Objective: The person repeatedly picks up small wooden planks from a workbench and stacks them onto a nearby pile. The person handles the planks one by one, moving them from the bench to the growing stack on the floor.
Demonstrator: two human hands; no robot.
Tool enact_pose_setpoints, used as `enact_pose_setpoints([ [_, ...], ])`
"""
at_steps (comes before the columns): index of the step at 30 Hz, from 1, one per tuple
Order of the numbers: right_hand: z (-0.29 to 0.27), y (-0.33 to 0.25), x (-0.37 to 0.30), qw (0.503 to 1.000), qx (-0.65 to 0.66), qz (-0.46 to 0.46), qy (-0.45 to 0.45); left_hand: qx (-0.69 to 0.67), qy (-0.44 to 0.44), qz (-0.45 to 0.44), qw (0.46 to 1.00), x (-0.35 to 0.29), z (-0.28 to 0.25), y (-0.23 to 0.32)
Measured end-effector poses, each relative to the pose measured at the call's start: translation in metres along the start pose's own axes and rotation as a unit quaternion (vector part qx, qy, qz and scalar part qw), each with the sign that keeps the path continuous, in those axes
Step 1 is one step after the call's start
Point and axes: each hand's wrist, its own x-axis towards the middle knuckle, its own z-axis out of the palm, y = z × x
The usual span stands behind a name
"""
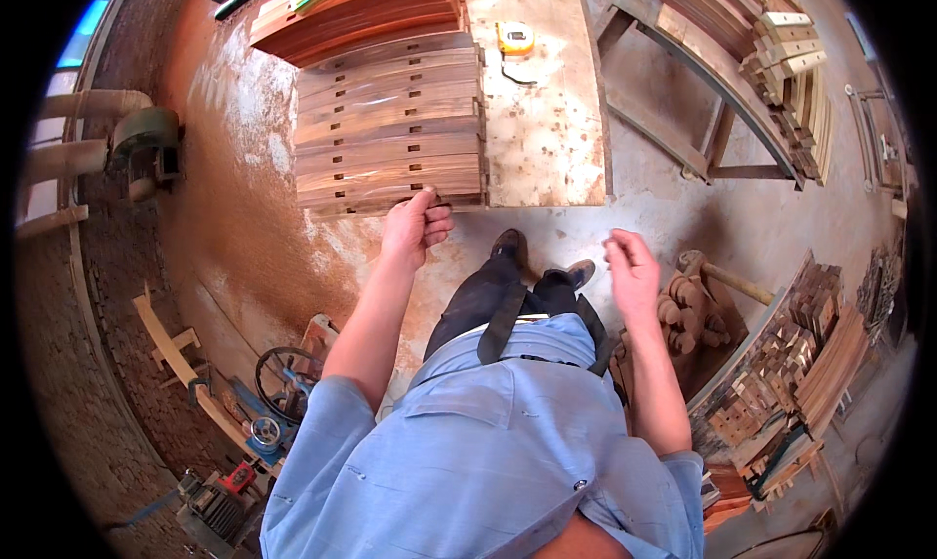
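My left hand (420, 227) is at the near edge of a row of brown wooden boards (386, 134) lying side by side, each with small dark slots. Its thumb side touches the nearest board beside a slot, and the other fingers are curled in. A small dark bit shows by the fingertips; what it is, I cannot make out. Off to the right, my right hand (634, 266) hangs in the air over the floor with loosely bent fingers, apart from each other and holding nothing visible. A yellow tape measure (514, 39) lies on the pale tabletop (547, 149) beside the boards.
More reddish boards (361, 22) are piled at the far left of the table. A rack (698, 41) bears stacked timber at far right. Wood offcuts (771, 393) fill a bench at near right. A machine with a handwheel (283, 378) stands at left. Sawdust (234, 217) covers the floor.
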Motion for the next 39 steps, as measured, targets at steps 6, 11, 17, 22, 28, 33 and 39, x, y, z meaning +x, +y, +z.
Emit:
enact_pose_setpoints([
  [6,0.048,-0.054,0.001,0.985,-0.061,-0.124,-0.106,-0.047,-0.005,-0.040,0.998,0.010,-0.013,0.001],
  [11,0.063,-0.075,0.002,0.979,-0.064,-0.148,-0.124,-0.041,-0.003,-0.043,0.998,0.015,-0.022,0.008],
  [17,0.067,-0.113,0.000,0.913,-0.199,-0.338,-0.111,-0.112,-0.036,0.035,0.992,0.007,-0.038,-0.038],
  [22,0.073,-0.107,-0.013,0.866,-0.322,-0.352,-0.151,-0.038,-0.126,0.141,0.981,-0.055,0.006,-0.069],
  [28,0.025,-0.078,-0.019,0.933,-0.229,-0.274,-0.035,0.331,-0.179,0.349,0.858,-0.097,0.078,-0.059],
  [33,-0.059,-0.032,-0.042,0.980,0.172,0.057,-0.081,0.279,-0.302,0.357,0.839,-0.105,0.142,-0.052],
  [39,-0.141,0.024,-0.116,0.815,0.570,0.091,0.049,0.391,-0.252,0.288,0.837,-0.061,0.166,-0.086],
])
